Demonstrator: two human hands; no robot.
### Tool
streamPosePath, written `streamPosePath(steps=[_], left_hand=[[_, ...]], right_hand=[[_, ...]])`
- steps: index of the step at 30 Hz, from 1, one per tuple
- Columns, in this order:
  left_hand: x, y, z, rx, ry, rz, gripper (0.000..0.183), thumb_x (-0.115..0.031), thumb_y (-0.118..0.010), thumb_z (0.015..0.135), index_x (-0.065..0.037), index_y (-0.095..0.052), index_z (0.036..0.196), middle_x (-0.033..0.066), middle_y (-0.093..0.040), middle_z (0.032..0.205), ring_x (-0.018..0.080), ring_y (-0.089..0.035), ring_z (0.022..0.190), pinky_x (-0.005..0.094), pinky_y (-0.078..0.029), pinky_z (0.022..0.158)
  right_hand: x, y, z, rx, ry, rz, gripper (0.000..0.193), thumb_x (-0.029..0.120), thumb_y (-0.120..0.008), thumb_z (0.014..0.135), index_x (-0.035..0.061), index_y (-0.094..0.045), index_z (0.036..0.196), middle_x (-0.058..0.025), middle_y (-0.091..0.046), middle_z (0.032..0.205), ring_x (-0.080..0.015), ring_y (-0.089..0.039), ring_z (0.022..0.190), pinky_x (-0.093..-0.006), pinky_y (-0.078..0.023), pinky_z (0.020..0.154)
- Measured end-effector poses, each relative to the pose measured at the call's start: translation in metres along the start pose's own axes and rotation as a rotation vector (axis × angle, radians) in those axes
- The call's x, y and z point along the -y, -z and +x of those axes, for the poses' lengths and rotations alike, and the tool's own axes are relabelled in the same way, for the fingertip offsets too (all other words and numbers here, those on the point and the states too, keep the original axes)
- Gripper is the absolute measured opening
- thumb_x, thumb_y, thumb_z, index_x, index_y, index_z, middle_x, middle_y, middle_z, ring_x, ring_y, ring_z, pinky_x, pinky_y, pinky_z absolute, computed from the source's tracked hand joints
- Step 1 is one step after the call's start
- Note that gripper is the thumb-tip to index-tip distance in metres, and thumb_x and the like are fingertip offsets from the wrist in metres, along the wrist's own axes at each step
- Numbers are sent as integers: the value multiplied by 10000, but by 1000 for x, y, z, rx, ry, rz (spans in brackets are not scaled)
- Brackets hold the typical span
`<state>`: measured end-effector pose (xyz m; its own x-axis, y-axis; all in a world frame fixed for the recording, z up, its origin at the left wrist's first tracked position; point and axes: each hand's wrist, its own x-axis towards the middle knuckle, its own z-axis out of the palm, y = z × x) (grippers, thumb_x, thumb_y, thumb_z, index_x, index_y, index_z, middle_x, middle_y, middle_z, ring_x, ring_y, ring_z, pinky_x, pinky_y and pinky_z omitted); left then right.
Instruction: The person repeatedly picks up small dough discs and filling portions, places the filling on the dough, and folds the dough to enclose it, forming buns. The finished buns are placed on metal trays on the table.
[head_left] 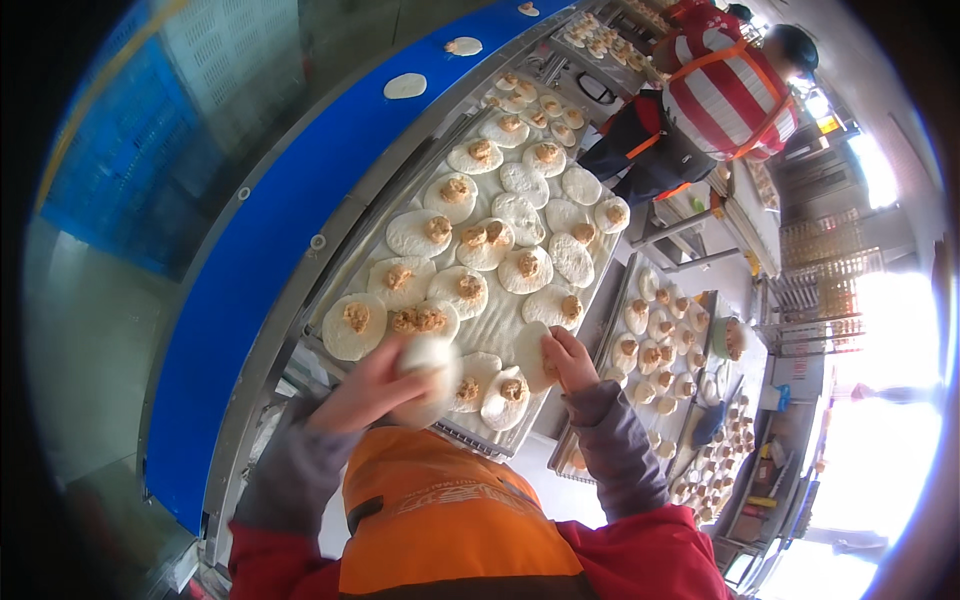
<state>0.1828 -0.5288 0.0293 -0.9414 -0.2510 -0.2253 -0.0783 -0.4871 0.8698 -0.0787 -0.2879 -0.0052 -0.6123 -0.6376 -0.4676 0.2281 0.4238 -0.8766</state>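
Observation:
My left hand (368,388) is closed on a pale dough round (428,378), blurred by motion, above the near left of the tray. A thin dough round (531,356) hangs tilted from my right hand (572,361), its edge pinched between the fingers. Beneath both hands lies a large tray (487,333) covered with flat dough rounds, most topped with a lump of light brown filling. One topped round (505,402) rests at the near edge between my hands. Farther back, a few rounds (517,218) are bare.
A blue conveyor belt (262,220) runs along the left, carrying a few dough pieces (405,86) at its far end. To the right stand more trays (648,330) of topped dough and small filled pieces. A co-worker (725,95) in striped clothing stands at the far right.

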Motion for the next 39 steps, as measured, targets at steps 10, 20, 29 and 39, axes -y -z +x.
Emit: streamPosePath(steps=[10,20,29,39], left_hand=[[70,-85,181,48,-332,1415,213,-194,-586,951,-21,-561,1071,197,-586,953,367,-638,743,476,-518,667],[-50,-27,137,-104,-526,1136,296,-209,-713,886,-75,-662,1145,112,-705,1009,279,-700,839,384,-557,732],[-107,272,238,-772,-352,1055,268,-187,-698,900,-66,-658,1137,141,-684,1078,282,-693,936,369,-547,805],[-68,308,319,-571,-397,1443,194,-57,-672,848,-70,-651,1040,136,-598,1115,328,-598,1038,451,-525,822]], right_hand=[[-19,4,9,-304,420,-966,251,320,-667,896,74,-635,926,-138,-656,915,-381,-645,816,-474,-516,681],[46,10,-2,-319,521,-877,104,128,-708,846,69,-715,931,-93,-694,897,-303,-676,857,-392,-553,744],[215,-101,183,289,515,-789,249,181,-659,941,33,-672,1141,-119,-705,932,-225,-676,777,-324,-527,714],[192,-242,371,464,248,-909,288,262,-623,941,90,-670,1167,-121,-722,1009,-265,-696,938,-371,-535,825]])
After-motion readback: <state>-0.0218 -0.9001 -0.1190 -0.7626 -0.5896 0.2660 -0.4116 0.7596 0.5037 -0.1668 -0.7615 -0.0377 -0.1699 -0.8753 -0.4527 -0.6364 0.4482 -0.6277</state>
